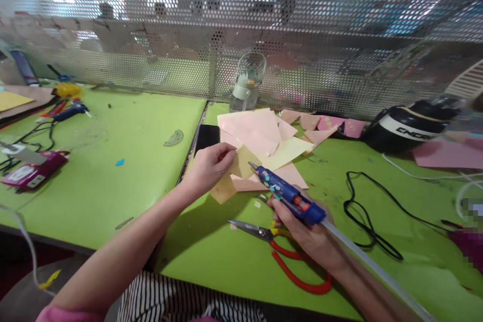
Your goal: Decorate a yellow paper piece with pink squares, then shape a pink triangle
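My left hand (pixel 207 166) is closed in a pinch on a folded yellow paper piece (pixel 236 173), held just above the green table (pixel 113 171). My right hand (pixel 305 234) grips a blue hot glue gun (pixel 289 195) with a clear glue stick (pixel 377 271) sticking out behind. The gun's metal nozzle points at the yellow paper and nearly touches it. Red-handled scissors (pixel 279 249) lie on the table under my right hand.
A heap of pink and yellow paper sheets (pixel 264 136) lies behind the hands, beside a black phone (pixel 207 138). A pale green bottle (pixel 247 83) stands at the perforated metal screen (pixel 241 25). A black cable (pixel 370 216) and a black helmet (pixel 407 123) sit at right; another glue gun (pixel 70 110) far left.
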